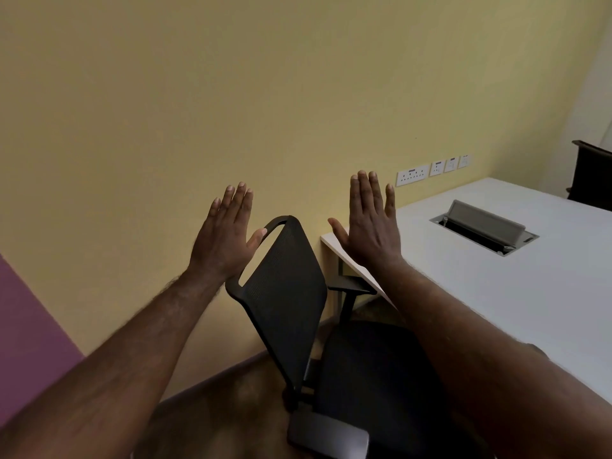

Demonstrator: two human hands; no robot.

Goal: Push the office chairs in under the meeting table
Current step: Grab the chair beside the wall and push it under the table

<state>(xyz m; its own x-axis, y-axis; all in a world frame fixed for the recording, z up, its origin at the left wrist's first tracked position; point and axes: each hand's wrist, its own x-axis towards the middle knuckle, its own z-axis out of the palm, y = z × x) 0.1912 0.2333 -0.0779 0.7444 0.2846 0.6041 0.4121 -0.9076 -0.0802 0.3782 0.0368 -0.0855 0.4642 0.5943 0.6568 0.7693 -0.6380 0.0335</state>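
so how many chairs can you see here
2: a black mesh office chair at the table's near corner, and part of a dark chair at its far right end. Others may be hidden.

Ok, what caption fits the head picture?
Both hands, left and right, raised open above a black chair beside the white table.

The office chair (288, 286) has a black mesh back in a matt plastic frame, and its seat (371, 366) looks like dark, dull cloth. The tabletop (496, 293) is a smooth, matt white laminate, its cable box (485, 226) of grey brushed metal. The wall (231, 94) is flat matt paint.
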